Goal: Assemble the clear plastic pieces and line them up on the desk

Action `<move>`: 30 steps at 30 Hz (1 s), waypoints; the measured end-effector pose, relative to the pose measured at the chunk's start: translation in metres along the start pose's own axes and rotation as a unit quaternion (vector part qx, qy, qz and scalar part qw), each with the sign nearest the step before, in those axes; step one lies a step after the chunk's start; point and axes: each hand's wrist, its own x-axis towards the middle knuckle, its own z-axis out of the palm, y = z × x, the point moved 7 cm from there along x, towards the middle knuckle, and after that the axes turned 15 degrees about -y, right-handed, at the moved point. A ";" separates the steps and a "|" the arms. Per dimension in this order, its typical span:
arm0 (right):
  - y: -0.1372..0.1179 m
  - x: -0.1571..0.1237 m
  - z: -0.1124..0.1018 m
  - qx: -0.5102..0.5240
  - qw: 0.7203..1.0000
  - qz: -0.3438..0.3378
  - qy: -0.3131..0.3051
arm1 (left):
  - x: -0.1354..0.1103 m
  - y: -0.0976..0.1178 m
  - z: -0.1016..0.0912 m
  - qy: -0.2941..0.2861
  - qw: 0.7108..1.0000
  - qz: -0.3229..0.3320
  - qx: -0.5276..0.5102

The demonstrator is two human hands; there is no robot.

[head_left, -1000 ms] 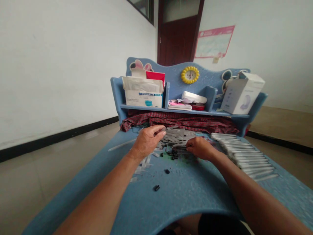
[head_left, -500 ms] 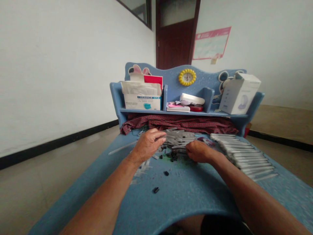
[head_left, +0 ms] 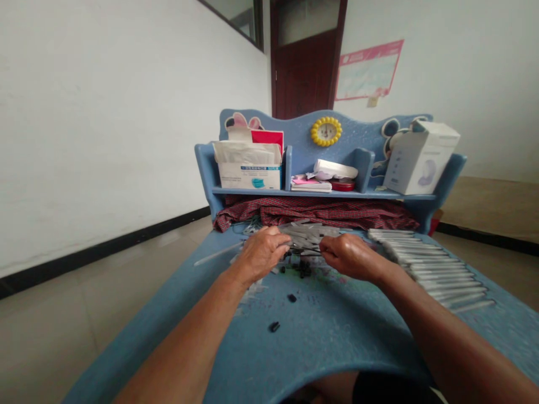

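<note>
My left hand (head_left: 261, 252) and my right hand (head_left: 351, 255) meet over the middle of a blue desk (head_left: 337, 331), fingers curled inward. A thin grey piece runs between their fingertips; both seem pinched on it, though it is small. Behind them lies a loose heap of grey strips (head_left: 307, 234). Small black caps (head_left: 301, 269) are scattered just in front of the hands, with two more (head_left: 274, 326) nearer me. A neat row of finished grey sticks (head_left: 433, 268) lies on the right.
A blue shelf at the desk's back holds a mask box (head_left: 249, 166), papers, a red tin and a white carton (head_left: 421, 160). Red checked cloth (head_left: 320, 210) lies under the shelf. Clear strips (head_left: 248, 289) lie at the left. A dark door stands behind.
My right hand has lifted off the desk and my left hand has come down from the grey heap, so the two now meet fingertip to fingertip. The camera shifted slightly.
</note>
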 end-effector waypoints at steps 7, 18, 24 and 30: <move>-0.004 0.000 0.004 -0.062 0.998 0.013 -0.024 | 0.001 0.008 0.006 -0.028 0.999 0.016 0.001; -0.026 -0.005 0.003 -0.115 0.992 -0.052 0.031 | 0.002 0.020 0.006 -0.072 0.993 0.017 -0.088; -0.039 -0.008 -0.002 -0.038 0.991 -0.069 0.109 | 0.006 0.012 0.006 -0.026 0.958 -0.026 -0.286; -0.065 -0.007 0.013 0.125 0.984 -0.122 -0.018 | -0.003 -0.012 -0.011 0.160 0.830 -0.076 -0.529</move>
